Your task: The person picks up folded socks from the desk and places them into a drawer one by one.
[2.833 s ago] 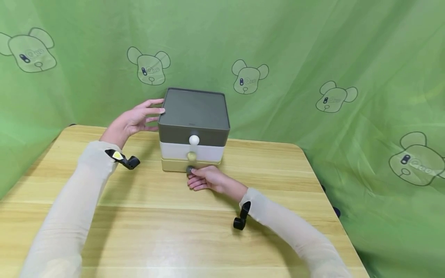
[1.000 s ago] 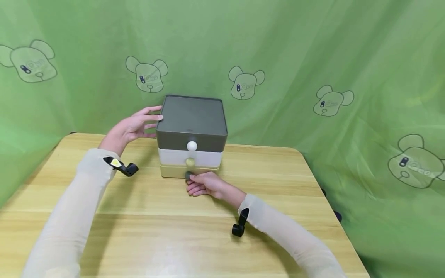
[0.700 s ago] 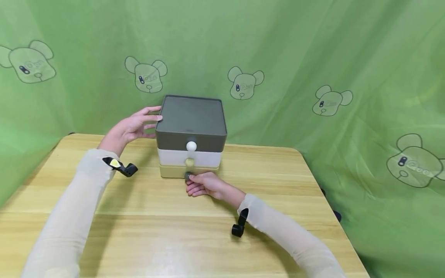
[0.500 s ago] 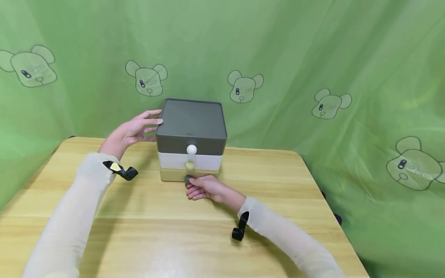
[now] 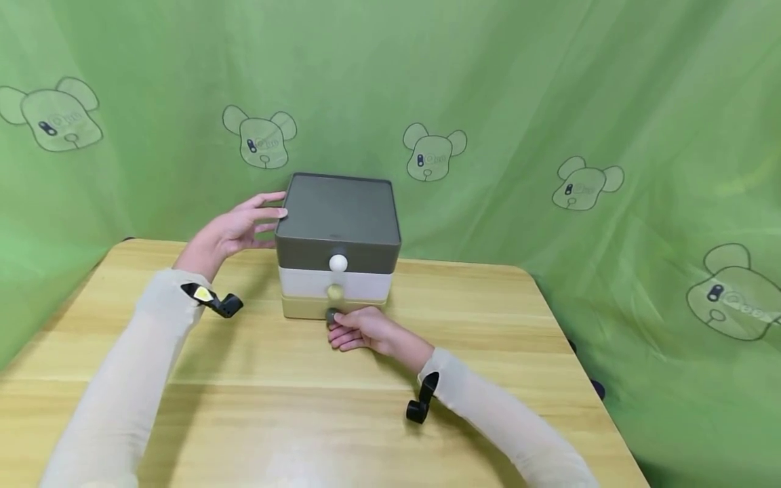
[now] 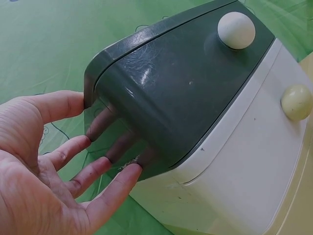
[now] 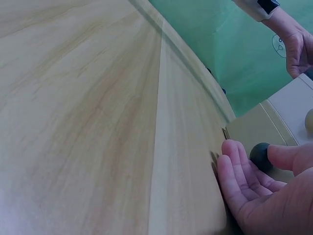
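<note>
A small three-drawer box (image 5: 338, 210) stands near the back of the table, with a dark grey top tier, a white middle tier and a beige bottom tier. All its drawers look flush. My left hand (image 5: 234, 229) touches its left side with spread, nearly straight fingertips, clearly seen against the dark wall in the left wrist view. At the front, my right hand (image 5: 366, 329) pinches the dark round knob (image 7: 260, 156) of the bottom drawer between thumb and fingers. Above it are a white knob (image 5: 338, 263) and a beige knob (image 5: 335, 291).
The wooden table (image 5: 256, 420) runs from the box to the front of the view. Behind and to the right hangs a green curtain (image 5: 500, 81) with bear-head prints. Black camera mounts (image 5: 418, 407) sit on both wrists.
The head view has tilted, so the box and hands appear slightly lower than before. Both hands keep the same places on the box, and the drawers look unmoved.
</note>
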{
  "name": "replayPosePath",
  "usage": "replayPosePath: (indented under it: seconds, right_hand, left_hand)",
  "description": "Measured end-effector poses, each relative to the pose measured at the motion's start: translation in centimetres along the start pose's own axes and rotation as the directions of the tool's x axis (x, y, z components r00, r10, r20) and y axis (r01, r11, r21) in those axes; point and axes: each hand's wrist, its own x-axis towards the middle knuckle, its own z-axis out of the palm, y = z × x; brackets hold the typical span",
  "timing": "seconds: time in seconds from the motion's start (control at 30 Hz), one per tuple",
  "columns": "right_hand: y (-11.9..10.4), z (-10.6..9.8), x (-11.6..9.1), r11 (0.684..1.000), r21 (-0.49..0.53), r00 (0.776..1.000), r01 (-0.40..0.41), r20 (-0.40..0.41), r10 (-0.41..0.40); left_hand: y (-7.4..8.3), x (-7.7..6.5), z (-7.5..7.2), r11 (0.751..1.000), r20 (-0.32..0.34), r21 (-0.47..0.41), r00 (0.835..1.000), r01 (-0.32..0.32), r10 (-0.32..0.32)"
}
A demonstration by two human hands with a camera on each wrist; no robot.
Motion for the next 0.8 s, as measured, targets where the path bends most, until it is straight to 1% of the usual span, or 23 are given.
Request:
replayPosePath:
  seconds: [0.23,0.47,0.6,0.7,0.8]
  right_hand:
    - [-0.6,0.0,0.3,1.000,-0.023,1.000,0.013,-0.004,-0.013]
    - [-0.6,-0.3,0.3,0.999,-0.041,1.000,-0.003,-0.023,0.002]
    - [-0.3,-0.1,0.1,0.997,-0.081,0.999,-0.010,-0.051,0.006]
    - [-0.2,-0.1,-0.1,0.991,-0.132,0.997,0.002,-0.077,-0.013]
    - [-0.3,-0.1,-0.4,0.978,-0.207,0.994,0.033,-0.100,-0.054]
  left_hand:
    - [0.3,0.1,-0.2,1.000,-0.004,0.002,1.000,-0.003,0.003]
    - [0.1,0.4,0.0,1.000,0.004,-0.005,1.000,-0.008,0.008]
    - [-0.3,0.3,0.2,1.000,-0.002,-0.005,1.000,-0.009,0.009]
    - [-0.7,0.0,0.4,1.000,-0.025,-0.001,0.999,-0.022,0.022]
    - [-1.5,-0.5,0.7,0.999,-0.078,0.000,0.996,-0.049,0.049]
